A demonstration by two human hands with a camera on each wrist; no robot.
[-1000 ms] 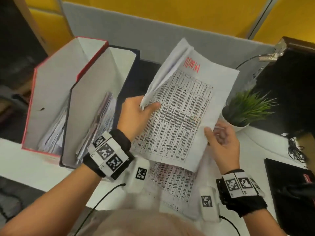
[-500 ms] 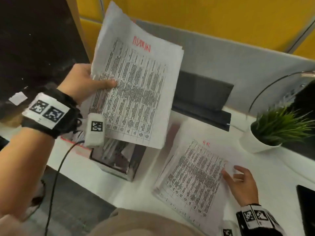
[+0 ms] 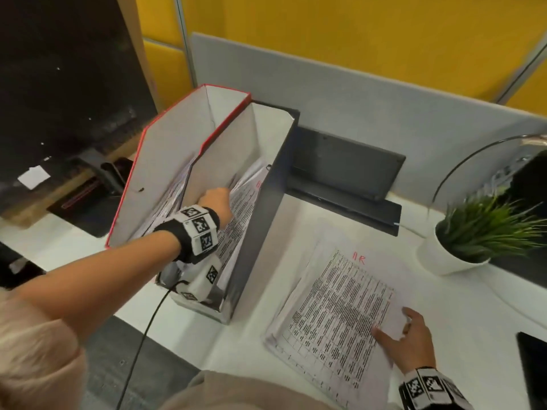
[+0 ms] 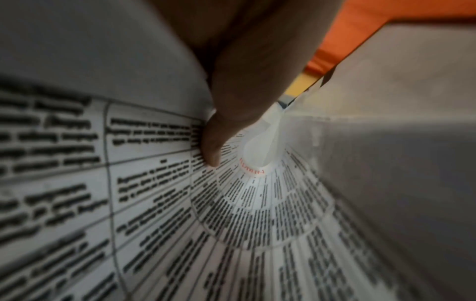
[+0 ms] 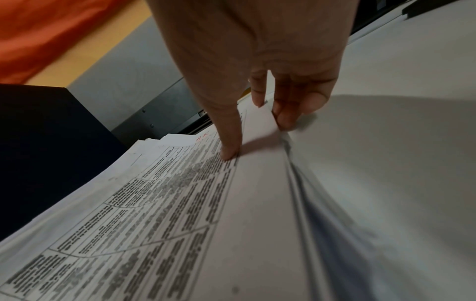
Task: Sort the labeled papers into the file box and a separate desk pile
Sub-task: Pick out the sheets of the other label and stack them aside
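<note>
Deep inside the dark file box [image 3: 260, 220], the left hand [image 3: 214, 202] seems to pinch a thin, floppy sheet [image 4: 244, 203] best held by its edge, while the right hand's [image 3: 414, 344] spread fingers [image 5: 229, 150] press the desk pile [image 3: 340, 315].

Right hand [image 5: 257, 61]: reaches down from the top of the view onto the paper pile, palm facing down.
Fingers [image 5: 229, 150]: one straight fingertip presses on the top sheet at the edge of the printed table; the others, loosely bent, touch the pile's right edge.
Paper pile [image 5: 154, 213]: a stack of sheets lying flat on the counter, the top one printed with a grid of dense black text and a small red mark near its far end.
Counter [image 5: 386, 152]: pale surface to the right of the pile.
Dark box [image 5: 38, 142]: stands at the left, just beside the pile.
</note>
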